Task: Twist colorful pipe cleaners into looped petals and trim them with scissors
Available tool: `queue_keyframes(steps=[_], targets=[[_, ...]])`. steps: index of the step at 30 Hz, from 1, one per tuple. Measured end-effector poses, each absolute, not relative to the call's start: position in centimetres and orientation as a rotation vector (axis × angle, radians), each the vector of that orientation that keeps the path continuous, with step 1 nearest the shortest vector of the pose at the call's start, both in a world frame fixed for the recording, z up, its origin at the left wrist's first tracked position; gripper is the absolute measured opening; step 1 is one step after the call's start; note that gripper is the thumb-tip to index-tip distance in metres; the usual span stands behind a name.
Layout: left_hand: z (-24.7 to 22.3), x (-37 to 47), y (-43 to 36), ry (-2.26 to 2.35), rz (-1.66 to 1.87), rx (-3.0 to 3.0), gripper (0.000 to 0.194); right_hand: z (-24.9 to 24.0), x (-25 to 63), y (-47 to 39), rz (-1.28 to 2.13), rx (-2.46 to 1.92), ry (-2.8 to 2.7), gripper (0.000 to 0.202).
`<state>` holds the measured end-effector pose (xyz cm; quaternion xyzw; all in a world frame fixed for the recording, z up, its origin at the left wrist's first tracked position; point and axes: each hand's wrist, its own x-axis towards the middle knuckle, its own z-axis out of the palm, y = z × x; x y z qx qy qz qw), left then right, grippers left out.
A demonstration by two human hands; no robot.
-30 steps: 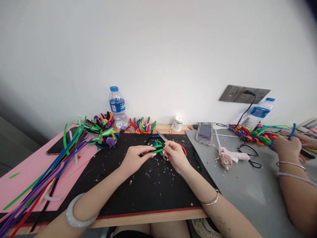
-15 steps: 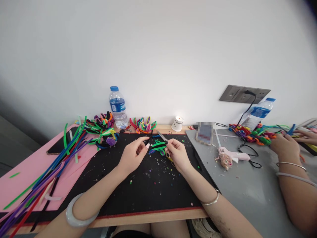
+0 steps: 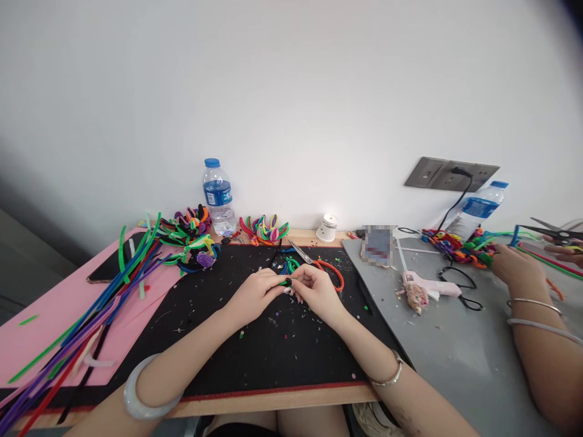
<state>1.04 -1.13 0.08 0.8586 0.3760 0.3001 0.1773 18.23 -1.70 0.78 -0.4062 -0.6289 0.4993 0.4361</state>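
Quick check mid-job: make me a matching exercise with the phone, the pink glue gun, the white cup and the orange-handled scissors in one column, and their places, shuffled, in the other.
Things:
1. phone
2. pink glue gun
3. white cup
4. orange-handled scissors

Places:
A. on the wooden strip along the wall
B. just beyond the right hand
C. on the pink sheet
D. on the grey surface

Right pairs: 1-C, 2-D, 3-A, 4-B
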Motion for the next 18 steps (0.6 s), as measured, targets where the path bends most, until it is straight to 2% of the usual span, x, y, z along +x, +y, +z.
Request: queue_keyframes(steps=[12,18], targets=[[0.83,1.24,-1.49,1.038,0.810,2.349,0.029,0.45,18.49,-1.73,1.278,-0.997,-1.645,0.009],[0.89,1.28,-1.64,1.059,0.871,2.338,0.028,0.32,18.63,-1.51,1.238,-1.041,-1.571,0.020]])
